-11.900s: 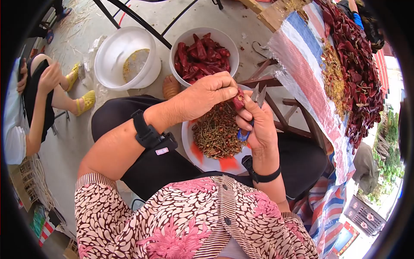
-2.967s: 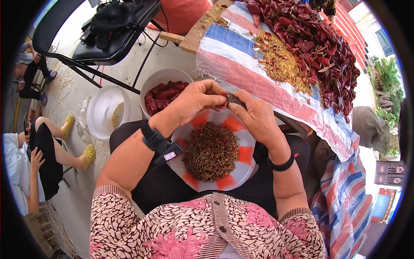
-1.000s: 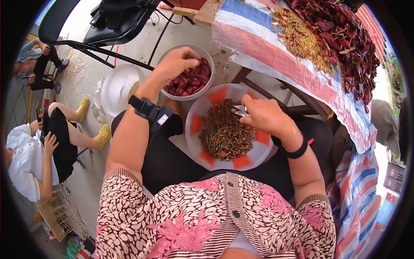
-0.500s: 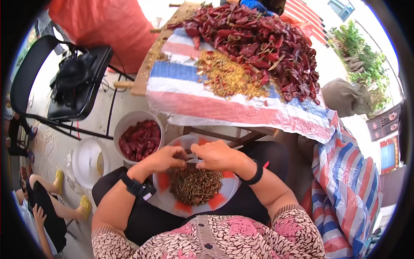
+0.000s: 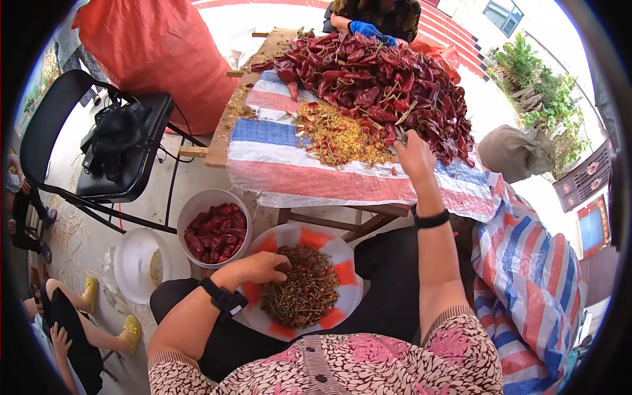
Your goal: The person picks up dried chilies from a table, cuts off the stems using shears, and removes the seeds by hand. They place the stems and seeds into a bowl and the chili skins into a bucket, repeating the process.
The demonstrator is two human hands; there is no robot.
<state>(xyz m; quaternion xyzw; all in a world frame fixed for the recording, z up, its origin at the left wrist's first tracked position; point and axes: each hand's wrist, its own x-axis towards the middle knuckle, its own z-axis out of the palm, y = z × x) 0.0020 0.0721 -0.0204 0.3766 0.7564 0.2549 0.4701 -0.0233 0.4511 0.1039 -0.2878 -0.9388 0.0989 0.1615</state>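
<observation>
My right hand (image 5: 416, 157) reaches over the table to the near edge of a heap of dried red chilies (image 5: 375, 72). Its fingers are closed around small metal scissors (image 5: 399, 133), whose tips are at the chilies. My left hand (image 5: 263, 266) hangs over the left rim of a white and orange bowl (image 5: 349, 270) on my lap. Its fingers are curled in, and whatever they hold is hidden. Cut chili stems (image 5: 299, 289) fill the middle of the bowl. Loose yellow seeds (image 5: 345, 135) lie beside the heap on a striped plastic sheet (image 5: 296, 181).
A white bucket (image 5: 214, 197) of red chilies stands left of the bowl, near a pale tub (image 5: 138, 263). A black folding chair (image 5: 131, 178) holds a bag. A large red sack (image 5: 158, 59) stands behind. Across the table, a person's blue-gloved hand (image 5: 370, 30) touches the heap.
My right hand has moved from above the bowl, up and forward to the chili heap, taking the scissors. My left hand has dropped slightly and stays over the bowl.
</observation>
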